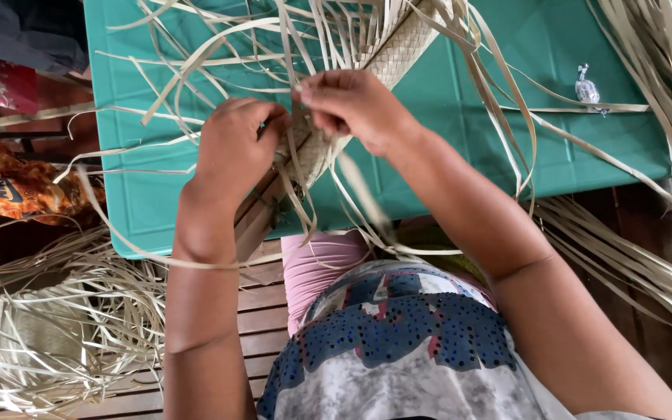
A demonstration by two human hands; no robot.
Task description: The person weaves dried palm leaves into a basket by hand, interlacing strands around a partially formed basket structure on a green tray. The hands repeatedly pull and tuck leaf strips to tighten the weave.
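Green table (507, 155), left hand (231, 148) clasping woven strip (398, 54), right hand (351, 105) pinching pale strand (293, 47)

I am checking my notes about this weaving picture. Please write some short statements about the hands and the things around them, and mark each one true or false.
1. Both hands work on a woven strip of pale leaf. True: the left hand and the right hand pinch loose strands at the end of the woven strip.
2. The strip lies over a red table. False: the table is green.
3. A small clear-wrapped item lies on the table, apart from both hands. True.
4. The right hand holds scissors. False: it holds only leaf strands.
5. A heap of loose strands lies on the wooden slat floor. True.
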